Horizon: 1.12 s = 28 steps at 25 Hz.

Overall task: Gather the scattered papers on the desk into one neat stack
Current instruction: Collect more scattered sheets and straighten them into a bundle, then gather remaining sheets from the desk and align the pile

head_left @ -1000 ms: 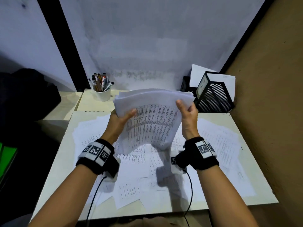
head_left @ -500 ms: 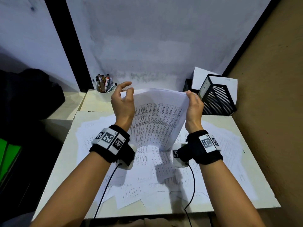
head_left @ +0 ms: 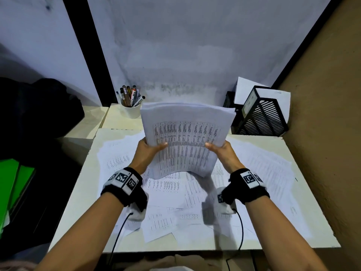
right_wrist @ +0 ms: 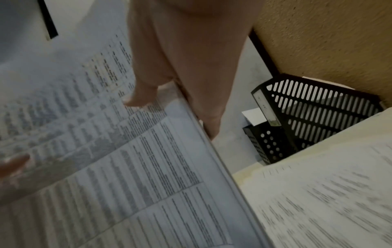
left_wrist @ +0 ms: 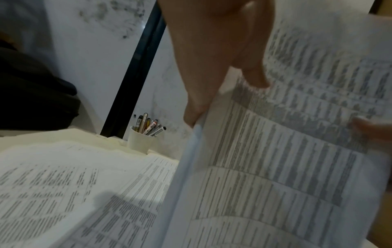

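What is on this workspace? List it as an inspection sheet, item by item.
Surface: pale desk, largely covered by paper.
Job's things: sheaf of papers held upright above desk; loose sheets scattered beneath.
Clutter: white pen cup back left; black file racks back right.
Grippers: left hand and right hand grip the sheaf's side edges, thumbs in front.
Cables: black cables hang from both wristbands.
Surroundings: grey wall, brown wall right, green folders left.
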Tool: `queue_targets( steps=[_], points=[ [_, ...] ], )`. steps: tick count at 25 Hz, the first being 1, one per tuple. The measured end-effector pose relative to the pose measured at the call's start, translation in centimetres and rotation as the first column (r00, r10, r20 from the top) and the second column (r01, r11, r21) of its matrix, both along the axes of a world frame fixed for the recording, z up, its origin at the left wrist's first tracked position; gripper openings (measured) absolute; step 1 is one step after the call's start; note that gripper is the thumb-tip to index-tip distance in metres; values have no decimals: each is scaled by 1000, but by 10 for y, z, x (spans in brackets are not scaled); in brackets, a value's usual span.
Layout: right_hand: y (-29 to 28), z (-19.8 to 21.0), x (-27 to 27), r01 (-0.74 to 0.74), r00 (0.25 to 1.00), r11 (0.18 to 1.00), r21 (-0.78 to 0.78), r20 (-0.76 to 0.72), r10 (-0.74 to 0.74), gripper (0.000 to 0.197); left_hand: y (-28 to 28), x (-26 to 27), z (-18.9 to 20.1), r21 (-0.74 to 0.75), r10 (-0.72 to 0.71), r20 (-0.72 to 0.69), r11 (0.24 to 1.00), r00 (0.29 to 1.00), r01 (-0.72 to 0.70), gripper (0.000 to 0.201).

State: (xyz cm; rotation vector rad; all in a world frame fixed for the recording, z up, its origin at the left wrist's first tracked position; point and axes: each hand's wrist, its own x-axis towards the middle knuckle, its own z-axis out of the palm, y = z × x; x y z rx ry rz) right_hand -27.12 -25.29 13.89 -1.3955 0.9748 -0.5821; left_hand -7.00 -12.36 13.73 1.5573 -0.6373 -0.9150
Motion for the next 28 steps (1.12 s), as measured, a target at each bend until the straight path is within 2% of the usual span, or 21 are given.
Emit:
queue_targets(
  steps=[2, 5, 7, 9, 10, 13, 15, 17, 19, 21, 23, 26, 28],
  points=[
    [10, -2, 0, 2, 1000, 1000, -20, -11, -3, 33, 2, -7, 5, -96, 5, 20, 995, 1000, -3, 41],
    [14, 3, -1, 99, 994, 993, -59, 44, -97, 26, 1, -8, 13, -235, 106, -2, 966, 994, -103, 33],
    [17, -3, -6, 40, 997, 999, -31, 69, -37, 29, 4, -9, 5, -216, 63, 13, 975, 998, -58, 34],
    [26, -20, -7, 34, 999, 999, 35, -16, -34, 20, 9, -16, -17, -48, -103, 109, 993, 989, 109, 42],
    [29, -27, -5, 89, 995, 995, 55, -57, -86, 15, 10, -17, -31, 64, -186, 153, 982, 971, 178, 48],
    [23, -28, -5, 239, 963, 970, -40, -120, -242, 2, 20, 2, -69, 351, -313, 203, 908, 928, 229, 62],
    [16, -17, -10, 276, 947, 954, -116, -137, -290, 2, 39, 30, -90, 547, -280, 310, 834, 909, 71, 67],
    [10, -13, -19, 303, 930, 942, -142, -171, -325, 5, 63, 58, -105, 678, -143, 434, 702, 889, -218, 73],
    [11, -21, -26, 339, 903, 931, -136, -231, -363, 3, 82, 78, -116, 728, 21, 474, 553, 880, -405, 83],
    [11, -33, -29, 367, 864, 922, -124, -321, -388, 5, 85, 89, -122, 757, 148, 432, 476, 890, -447, 93],
    [12, -44, -31, 342, 828, 929, -145, -421, -370, 7, 77, 96, -130, 770, 198, 369, 482, 908, -418, 95],
    [19, -53, -30, 369, 811, 921, -126, -440, -385, 5, 69, 102, -133, 815, 50, 316, 497, 948, -298, 76],
    [24, -53, -29, 369, 797, 919, -136, -462, -388, 5, 70, 105, -134, 817, 20, 342, 488, 940, -308, 62]
  ],
)
